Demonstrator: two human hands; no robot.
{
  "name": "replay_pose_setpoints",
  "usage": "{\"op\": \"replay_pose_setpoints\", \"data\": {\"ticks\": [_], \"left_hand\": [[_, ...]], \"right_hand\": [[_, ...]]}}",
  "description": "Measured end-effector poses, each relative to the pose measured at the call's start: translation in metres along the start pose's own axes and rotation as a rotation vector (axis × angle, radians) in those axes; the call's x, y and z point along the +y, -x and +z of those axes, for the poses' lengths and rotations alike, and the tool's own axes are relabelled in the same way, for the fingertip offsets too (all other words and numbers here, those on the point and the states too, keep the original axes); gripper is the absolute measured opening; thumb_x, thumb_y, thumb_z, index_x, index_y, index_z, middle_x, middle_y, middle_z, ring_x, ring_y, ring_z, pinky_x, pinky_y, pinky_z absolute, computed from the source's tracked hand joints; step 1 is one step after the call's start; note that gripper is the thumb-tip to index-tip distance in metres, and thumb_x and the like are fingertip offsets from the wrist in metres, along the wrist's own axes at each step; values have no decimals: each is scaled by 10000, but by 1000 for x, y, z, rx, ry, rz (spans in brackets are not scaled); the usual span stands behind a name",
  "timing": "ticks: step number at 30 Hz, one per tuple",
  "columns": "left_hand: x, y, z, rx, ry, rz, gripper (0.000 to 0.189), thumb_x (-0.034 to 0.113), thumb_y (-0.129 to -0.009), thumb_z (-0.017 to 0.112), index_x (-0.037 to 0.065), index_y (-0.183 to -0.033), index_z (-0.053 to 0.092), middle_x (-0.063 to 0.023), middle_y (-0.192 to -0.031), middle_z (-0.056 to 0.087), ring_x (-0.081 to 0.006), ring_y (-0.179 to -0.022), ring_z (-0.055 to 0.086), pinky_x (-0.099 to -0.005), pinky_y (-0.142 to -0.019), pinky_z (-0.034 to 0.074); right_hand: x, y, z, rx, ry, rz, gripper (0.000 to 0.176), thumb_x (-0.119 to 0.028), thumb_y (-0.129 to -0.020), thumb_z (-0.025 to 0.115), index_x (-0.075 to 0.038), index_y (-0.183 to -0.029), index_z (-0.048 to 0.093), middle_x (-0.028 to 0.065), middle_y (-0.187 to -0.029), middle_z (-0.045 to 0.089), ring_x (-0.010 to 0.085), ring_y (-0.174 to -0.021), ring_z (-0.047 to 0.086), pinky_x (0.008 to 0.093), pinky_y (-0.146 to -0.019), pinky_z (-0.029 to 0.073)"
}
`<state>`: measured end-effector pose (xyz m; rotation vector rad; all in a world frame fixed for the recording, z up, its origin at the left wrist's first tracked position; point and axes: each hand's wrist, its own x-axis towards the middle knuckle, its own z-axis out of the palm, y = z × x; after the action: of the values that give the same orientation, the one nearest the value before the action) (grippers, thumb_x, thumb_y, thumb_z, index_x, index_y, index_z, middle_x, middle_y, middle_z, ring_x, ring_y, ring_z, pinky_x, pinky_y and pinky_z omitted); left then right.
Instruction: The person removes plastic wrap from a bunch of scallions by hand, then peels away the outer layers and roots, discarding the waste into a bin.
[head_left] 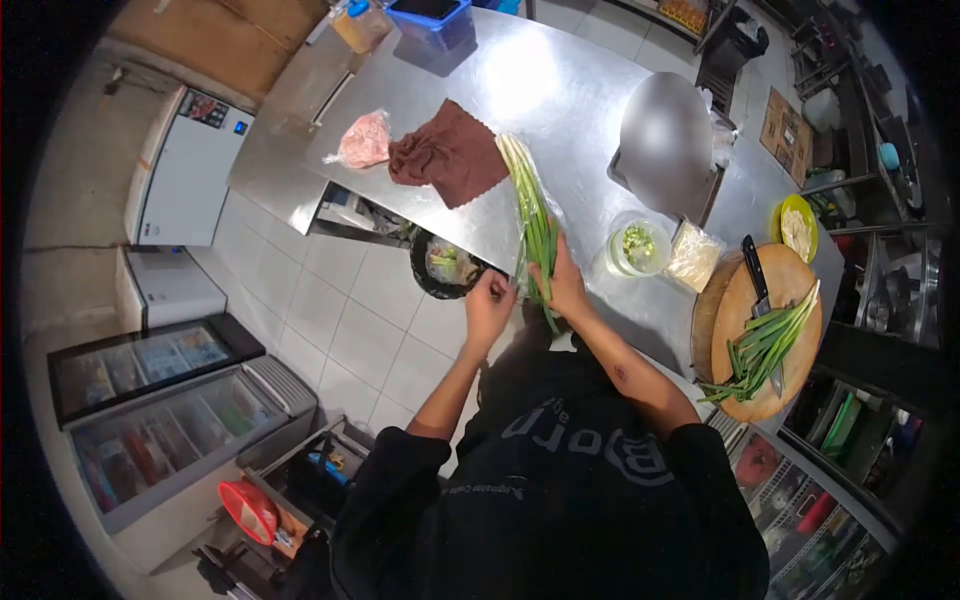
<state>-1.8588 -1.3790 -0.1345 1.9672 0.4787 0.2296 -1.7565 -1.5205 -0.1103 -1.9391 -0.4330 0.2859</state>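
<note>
A bunch of green onions (530, 200), partly in clear plastic, lies along the steel table's near edge, white ends pointing away from me. My right hand (563, 282) is closed around its leafy part. Just left of the leaves, my left hand (490, 308) has its fingers pinched together at the table edge; what they hold is too small to make out. Below that hand is a black bin (420, 272) with plastic and green scraps inside. A brown cloth (450, 155) touches the onions' white ends.
More green onions (765, 345) and a knife (757, 275) lie on a round wooden board (715, 320) at right. A tub of chopped onion (640, 247) and a wrapped pale block (694, 256) sit nearer. A pink bag (363, 140) lies beside the cloth.
</note>
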Motion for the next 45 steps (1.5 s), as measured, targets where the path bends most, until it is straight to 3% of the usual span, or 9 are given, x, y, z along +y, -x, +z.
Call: {"op": "replay_pose_setpoints", "data": {"ticks": [3, 6, 9, 12, 18, 28, 31, 39, 45], "left_hand": [[2, 5, -4, 54, -56, -68, 177, 48, -830, 690, 42, -968, 580, -88, -725, 579, -191, -629, 600, -357, -586, 486], [27, 13, -12, 76, -216, -116, 123, 54, -912, 632, 26, -1020, 580, -131, -893, 650, -214, -629, 634, -349, -637, 530], [24, 10, -6, 162, 158, -35, 104, -10, -885, 581, 7, -986, 559, -124, -753, 578, -267, -634, 612, -378, -596, 493], [-7, 5, 1, 172, -102, 399, 104, -29, -904, 546, -3, -1006, 545, -125, -779, 575, -283, -639, 599, -372, -606, 491], [-23, 12, 9, 162, 41, -65, 308, 89, -779, 800, -2, -976, 581, -72, -763, 607, -159, -619, 583, -322, -583, 476], [-14, 9, -6, 108, -35, -122, 155, 84, -781, 787, -13, -770, 667, -94, -680, 656, -191, -607, 647, -316, -593, 519], [-17, 6, -7, 75, -160, -8, 123, 70, -786, 752, -11, -796, 660, -107, -698, 638, -246, -614, 638, -350, -596, 515], [-17, 2, -1, 15, -176, 74, 163, 130, -815, 743, 26, -806, 618, -118, -827, 589, -319, -857, 606, -427, -768, 481], [-11, -5, 7, -31, -115, 52, 192, 168, -850, 762, 8, -844, 658, -102, -742, 604, -250, -696, 610, -367, -654, 491]], "right_hand": [[2, -1, 1, 23, 30, -59, 842, -148, -900, 613, -96, -1598, 145, 335, -1333, 540, 536, -1149, 564, 540, -976, 465], [-13, -1, -4, -44, -11, 90, 852, -133, -894, 608, -110, -1604, 137, 330, -1335, 536, 531, -1162, 554, 540, -992, 454], [-8, 0, -1, -30, 4, 47, 862, -122, -889, 606, -126, -1608, 132, 333, -1363, 516, 533, -1194, 534, 534, -1016, 441], [-2, -2, -1, -54, 34, 86, 886, -141, -902, 636, -170, -1617, 115, 279, -1458, 480, 495, -1265, 528, 495, -1030, 459], [-3, -2, -2, -51, 14, 76, 881, -134, -910, 639, -179, -1616, 115, 271, -1441, 501, 488, -1268, 533, 491, -1031, 462], [-1, -1, 0, -76, -5, 79, 890, -131, -907, 647, -184, -1616, 112, 268, -1487, 453, 493, -1281, 521, 494, -1041, 450], [1, -1, 2, -17, 12, 19, 846, -146, -892, 618, -107, -1599, 156, 327, -1340, 529, 520, -1199, 539, 533, -1011, 446], [-7, -1, -4, -76, -65, 99, 872, -140, -890, 629, -114, -1606, 131, 338, -1373, 505, 521, -1221, 527, 534, -1029, 436], [5, -2, 3, -33, 58, 36, 904, -125, -892, 646, -181, -1614, 104, 282, -1411, 522, 507, -1205, 566, 503, -988, 477]]}}
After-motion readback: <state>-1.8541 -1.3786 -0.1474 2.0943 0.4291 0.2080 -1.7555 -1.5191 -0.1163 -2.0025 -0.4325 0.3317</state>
